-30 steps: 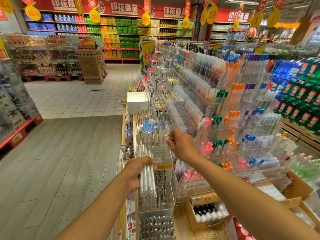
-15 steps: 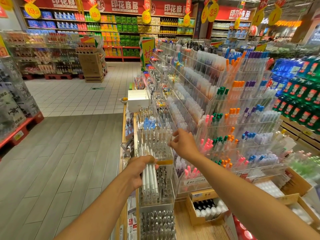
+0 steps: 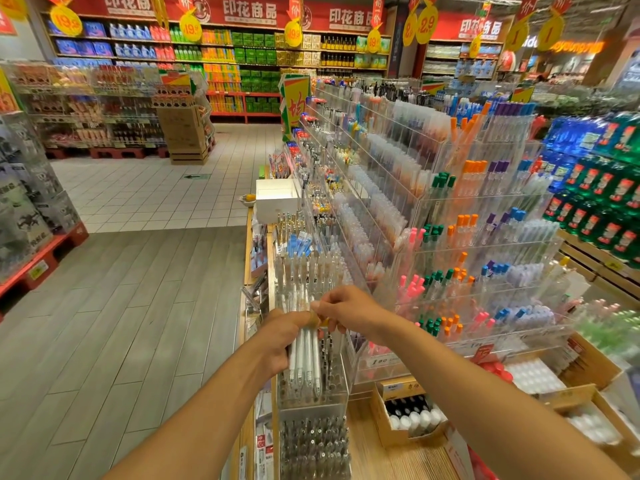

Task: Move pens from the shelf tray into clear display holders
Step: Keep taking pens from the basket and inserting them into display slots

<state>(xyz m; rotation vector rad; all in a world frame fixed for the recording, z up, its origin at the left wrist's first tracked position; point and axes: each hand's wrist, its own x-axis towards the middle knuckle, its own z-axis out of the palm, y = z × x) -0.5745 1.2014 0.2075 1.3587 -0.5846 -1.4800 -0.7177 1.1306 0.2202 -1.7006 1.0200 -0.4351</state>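
While left hand (image 3: 277, 337) grips pen bundle (image 3: 304, 358), right hand (image 3: 346, 310) pinches bundle top.

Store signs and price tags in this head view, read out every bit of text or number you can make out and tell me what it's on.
"印花商品": red banner above the back wall shelves, repeated along it.
"19.9": yellow hanging price tag, left; partly blurred.
"2.9": yellow hanging tag.
"1": yellow hanging tags, right.
"1.90": shelf price label under the clear display holders; blurred.
Box labels and pen print: too small to read.
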